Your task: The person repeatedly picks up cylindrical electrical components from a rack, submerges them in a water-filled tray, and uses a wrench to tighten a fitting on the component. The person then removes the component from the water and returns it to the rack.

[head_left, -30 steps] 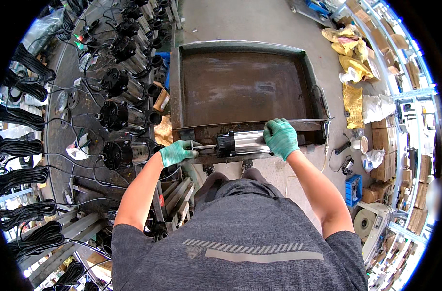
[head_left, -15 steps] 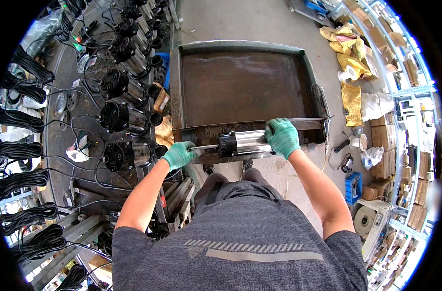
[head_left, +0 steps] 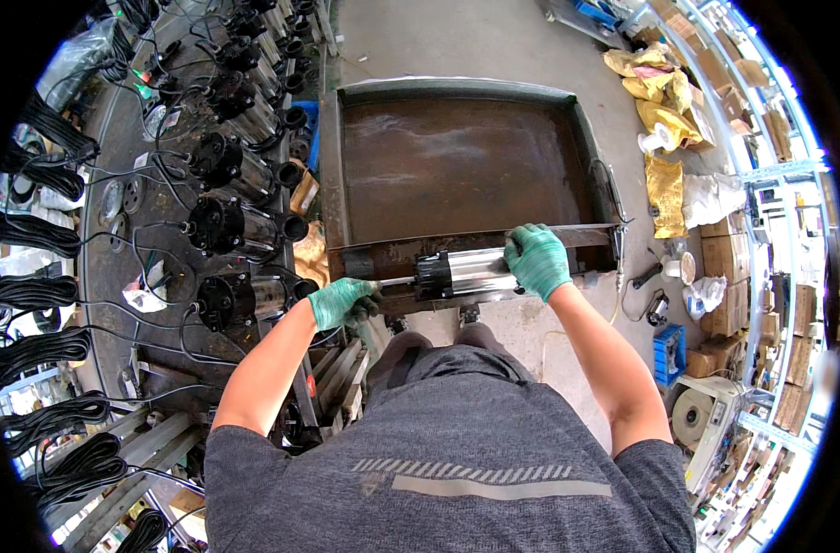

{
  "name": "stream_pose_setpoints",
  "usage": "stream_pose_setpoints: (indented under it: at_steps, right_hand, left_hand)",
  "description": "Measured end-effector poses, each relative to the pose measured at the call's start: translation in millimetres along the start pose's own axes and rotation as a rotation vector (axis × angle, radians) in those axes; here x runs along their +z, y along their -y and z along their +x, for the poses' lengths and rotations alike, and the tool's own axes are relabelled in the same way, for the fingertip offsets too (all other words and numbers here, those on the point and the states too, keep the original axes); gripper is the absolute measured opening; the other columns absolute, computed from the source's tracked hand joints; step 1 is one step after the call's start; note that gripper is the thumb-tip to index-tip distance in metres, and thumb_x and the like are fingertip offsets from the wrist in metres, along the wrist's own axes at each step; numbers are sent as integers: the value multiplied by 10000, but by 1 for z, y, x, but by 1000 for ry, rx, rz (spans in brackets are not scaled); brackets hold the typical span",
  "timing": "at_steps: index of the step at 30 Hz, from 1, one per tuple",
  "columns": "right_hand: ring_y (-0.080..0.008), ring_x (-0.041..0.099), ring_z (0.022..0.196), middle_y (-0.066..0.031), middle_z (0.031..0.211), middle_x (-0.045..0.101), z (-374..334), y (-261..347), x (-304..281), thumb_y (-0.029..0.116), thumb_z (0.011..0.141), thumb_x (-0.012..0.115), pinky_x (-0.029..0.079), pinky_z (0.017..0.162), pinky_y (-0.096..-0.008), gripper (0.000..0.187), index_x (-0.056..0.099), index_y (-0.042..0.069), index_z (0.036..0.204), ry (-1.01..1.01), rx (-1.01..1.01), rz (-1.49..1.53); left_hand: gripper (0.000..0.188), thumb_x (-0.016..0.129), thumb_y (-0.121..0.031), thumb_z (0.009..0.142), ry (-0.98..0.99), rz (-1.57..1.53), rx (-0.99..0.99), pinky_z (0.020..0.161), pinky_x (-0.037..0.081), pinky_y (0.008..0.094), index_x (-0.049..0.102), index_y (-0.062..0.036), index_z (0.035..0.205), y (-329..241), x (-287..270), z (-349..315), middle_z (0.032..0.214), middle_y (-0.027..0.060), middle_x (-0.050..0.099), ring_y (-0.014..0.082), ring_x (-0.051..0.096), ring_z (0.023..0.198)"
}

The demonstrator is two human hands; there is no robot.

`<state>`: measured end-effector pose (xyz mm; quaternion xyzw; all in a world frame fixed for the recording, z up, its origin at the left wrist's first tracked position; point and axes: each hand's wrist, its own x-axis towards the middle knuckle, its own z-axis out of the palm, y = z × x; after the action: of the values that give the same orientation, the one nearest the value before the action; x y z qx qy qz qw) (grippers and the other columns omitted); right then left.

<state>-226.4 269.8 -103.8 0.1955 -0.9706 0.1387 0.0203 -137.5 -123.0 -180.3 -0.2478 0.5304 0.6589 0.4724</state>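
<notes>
At left, motors [head_left: 231, 226] crowd the surface [head_left: 187, 265]; at right, shelves [head_left: 784, 173]; left fingers [head_left: 368, 288] pinch a rod [head_left: 399, 280], right fingers [head_left: 523, 238] clasp a cylinder [head_left: 475, 272].

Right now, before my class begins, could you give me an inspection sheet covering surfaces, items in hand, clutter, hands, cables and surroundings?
Surfaces: brown metal tray ahead; dark bench at left.
Items: silver-and-black cylinder with thin rod; row of similar cylinders on the bench.
Clutter: yellow bags and blue crate at right.
Hands: green-gloved; left hand at the rod's end, grip unclear; right hand gripping the cylinder.
Cables: black cables coiled at far left, strands crossing the bench.
Surroundings: shelves at right.
</notes>
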Motion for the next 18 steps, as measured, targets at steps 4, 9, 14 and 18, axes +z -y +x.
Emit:
stream_pose_setpoints:
  at_steps: [4, 9, 14, 18]
  right_hand:
    - [-373, 646, 925, -145, 914, 699, 0, 2, -1, 218, 897, 653, 530, 862, -473, 157, 698, 72, 859, 6, 23, 18]
    - [-373, 647, 919, -143, 910, 699, 0, 2, -1, 218, 895, 653, 529, 867, -475, 155, 699, 74, 860, 9, 21, 4]
    - [-378, 647, 915, -149, 904, 697, 1, 1, 0, 209, 896, 652, 528, 860, -478, 153, 692, 70, 845, -4, 1, 7]
    - [-381, 646, 912, -154, 898, 694, 0, 2, -1, 204, 895, 651, 525, 859, -483, 154, 686, 66, 835, -1, 6, 12]
  left_hand:
    - [207, 721, -260, 989, -36, 253, 314, 647, 482, 287, 637, -86, 1063, 9, 0, 7, 859, 15, 620, 105, 564, 752]
    - [271, 760, -77, 918, -239, 541, 607, 814, 489, 330, 560, -27, 1094, 22, 4, 17, 939, 21, 560, 147, 522, 874]
    - [231, 723, -149, 970, -63, 638, 381, 825, 510, 318, 685, -33, 1167, 6, -7, 18, 978, 36, 699, 128, 589, 899]
    - [295, 719, -88, 954, -166, 725, 589, 872, 544, 334, 691, -42, 1244, 10, -1, 23, 1048, 74, 750, 165, 672, 952]
